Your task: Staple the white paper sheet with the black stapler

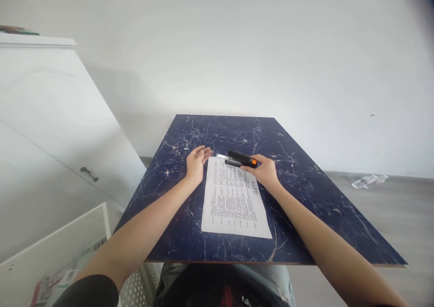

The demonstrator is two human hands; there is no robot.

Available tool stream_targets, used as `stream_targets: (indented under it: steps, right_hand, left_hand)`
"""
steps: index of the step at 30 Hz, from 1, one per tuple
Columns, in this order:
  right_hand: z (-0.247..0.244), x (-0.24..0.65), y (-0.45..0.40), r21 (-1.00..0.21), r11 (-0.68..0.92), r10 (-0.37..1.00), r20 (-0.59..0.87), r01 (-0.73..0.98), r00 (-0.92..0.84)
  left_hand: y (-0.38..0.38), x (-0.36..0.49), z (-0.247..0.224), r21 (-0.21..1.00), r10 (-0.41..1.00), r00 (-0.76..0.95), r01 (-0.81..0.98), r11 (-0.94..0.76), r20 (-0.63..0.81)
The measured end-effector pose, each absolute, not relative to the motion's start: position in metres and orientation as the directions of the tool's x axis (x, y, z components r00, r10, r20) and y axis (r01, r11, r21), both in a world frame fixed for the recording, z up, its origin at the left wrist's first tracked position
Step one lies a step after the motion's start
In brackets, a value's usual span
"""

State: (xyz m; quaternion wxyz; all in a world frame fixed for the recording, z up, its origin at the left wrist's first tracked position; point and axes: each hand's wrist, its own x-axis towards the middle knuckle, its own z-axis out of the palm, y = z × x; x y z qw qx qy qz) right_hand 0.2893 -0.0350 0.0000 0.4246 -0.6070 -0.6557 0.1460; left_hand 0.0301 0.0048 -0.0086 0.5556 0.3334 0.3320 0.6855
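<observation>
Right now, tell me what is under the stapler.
Printed paper shows along the near side of the stapler. The paper's far right corner and whatever lies directly beneath the stapler are covered.

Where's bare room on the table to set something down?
The table is bare behind the stapler, up to the far edge, and between the right forearm and the right edge. It's crowded mid-table: paper, left hand beside it, right hand holding the stapler, and a small grey piece near the left hand.

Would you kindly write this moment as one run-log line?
left hand: open, near paper | right hand: holding black stapler at paper's far end | stapler: silver part protruding | paper: printed, on blue table
</observation>
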Motion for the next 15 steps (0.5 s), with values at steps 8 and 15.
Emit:
stream_targets:
  steps: [8,15]
  right_hand:
    - [-0.004,0.283,-0.029,-0.550,0.333,0.914,0.389,0.766,-0.118]
    - [0.008,0.281,-0.049,-0.105,0.772,0.510,0.691,0.627,-0.512]
  left_hand:
    - [-0.046,0.048,0.020,0.928,0.935,0.046,-0.141,-0.344,0.353]
    - [-0.073,0.065,0.018,0.948,0.921,0.246,-0.176,-0.264,0.302]
